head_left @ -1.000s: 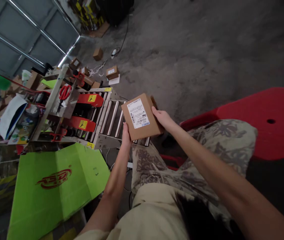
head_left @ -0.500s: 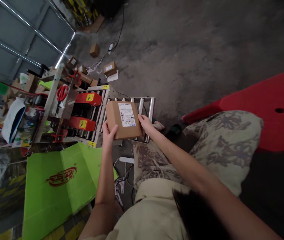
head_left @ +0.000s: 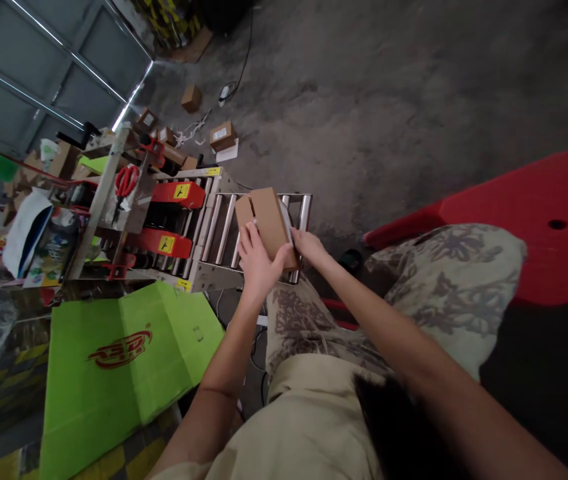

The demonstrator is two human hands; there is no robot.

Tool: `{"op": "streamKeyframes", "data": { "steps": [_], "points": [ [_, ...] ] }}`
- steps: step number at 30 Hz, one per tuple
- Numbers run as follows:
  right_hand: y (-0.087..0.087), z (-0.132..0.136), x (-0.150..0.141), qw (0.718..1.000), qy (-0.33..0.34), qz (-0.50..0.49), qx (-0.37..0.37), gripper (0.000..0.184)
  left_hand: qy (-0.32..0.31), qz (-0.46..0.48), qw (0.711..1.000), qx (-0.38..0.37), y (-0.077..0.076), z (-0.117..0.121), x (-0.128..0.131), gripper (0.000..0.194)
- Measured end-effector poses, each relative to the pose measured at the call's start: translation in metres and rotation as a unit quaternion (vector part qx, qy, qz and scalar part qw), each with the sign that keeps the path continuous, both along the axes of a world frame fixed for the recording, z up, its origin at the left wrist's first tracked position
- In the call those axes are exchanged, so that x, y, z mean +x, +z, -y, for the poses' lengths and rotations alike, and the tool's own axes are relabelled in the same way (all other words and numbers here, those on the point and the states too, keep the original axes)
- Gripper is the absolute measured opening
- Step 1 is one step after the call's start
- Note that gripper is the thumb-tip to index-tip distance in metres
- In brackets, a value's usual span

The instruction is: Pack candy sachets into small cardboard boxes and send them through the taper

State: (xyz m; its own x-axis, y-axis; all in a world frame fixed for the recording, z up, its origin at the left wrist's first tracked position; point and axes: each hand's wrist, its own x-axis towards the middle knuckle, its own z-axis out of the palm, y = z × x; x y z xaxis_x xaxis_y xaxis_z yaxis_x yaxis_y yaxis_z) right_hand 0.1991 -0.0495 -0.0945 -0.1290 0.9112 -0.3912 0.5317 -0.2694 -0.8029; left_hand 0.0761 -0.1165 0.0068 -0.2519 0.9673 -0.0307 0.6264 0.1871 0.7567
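Observation:
A small brown cardboard box (head_left: 269, 220) is held on edge over the metal roller conveyor (head_left: 224, 230) of a carton taping machine. My left hand (head_left: 255, 257) grips its near side, fingers wrapped on the plain brown face. My right hand (head_left: 308, 247) holds the opposite side, where a sliver of the white label shows. The box's seam faces up and left.
The taping machine has red guards (head_left: 179, 193) with yellow stickers, and red scissors (head_left: 127, 181) hang on its frame. A green paper bag (head_left: 119, 360) lies at lower left. Several small boxes (head_left: 223, 135) sit on the concrete floor beyond. A red plastic stool (head_left: 539, 220) is at right.
The box has been turned from label-up to standing on edge, its plain side now toward me. It also shifted slightly right along the rollers, and both hands regripped its sides.

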Motion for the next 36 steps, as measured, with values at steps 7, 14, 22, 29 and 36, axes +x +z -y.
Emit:
{"op": "streamKeyframes", "data": {
  "steps": [7, 14, 22, 29, 36],
  "points": [
    [0.071, 0.018, 0.010, 0.985, 0.020, -0.064, 0.161, 0.068, -0.033, 0.151, 0.988, 0.031, -0.005, -0.003, -0.019, 0.051],
    [0.090, 0.030, 0.011, 0.986, 0.031, -0.090, 0.137, 0.072, -0.174, -0.022, 0.981, 0.080, 0.005, -0.029, -0.030, 0.043],
    [0.084, 0.026, 0.012, 0.987, 0.033, -0.132, 0.091, 0.075, -0.287, -0.107, 0.952, 0.012, 0.009, -0.044, -0.026, 0.033],
    [0.070, 0.027, 0.003, 0.983, 0.041, -0.128, 0.122, 0.073, -0.230, 0.019, 0.972, 0.033, -0.005, -0.055, -0.016, 0.009],
    [0.079, 0.043, -0.016, 0.981, 0.066, 0.016, 0.180, 0.073, -0.114, 0.106, 0.973, 0.168, -0.025, -0.047, -0.031, 0.032]
  ]
}}
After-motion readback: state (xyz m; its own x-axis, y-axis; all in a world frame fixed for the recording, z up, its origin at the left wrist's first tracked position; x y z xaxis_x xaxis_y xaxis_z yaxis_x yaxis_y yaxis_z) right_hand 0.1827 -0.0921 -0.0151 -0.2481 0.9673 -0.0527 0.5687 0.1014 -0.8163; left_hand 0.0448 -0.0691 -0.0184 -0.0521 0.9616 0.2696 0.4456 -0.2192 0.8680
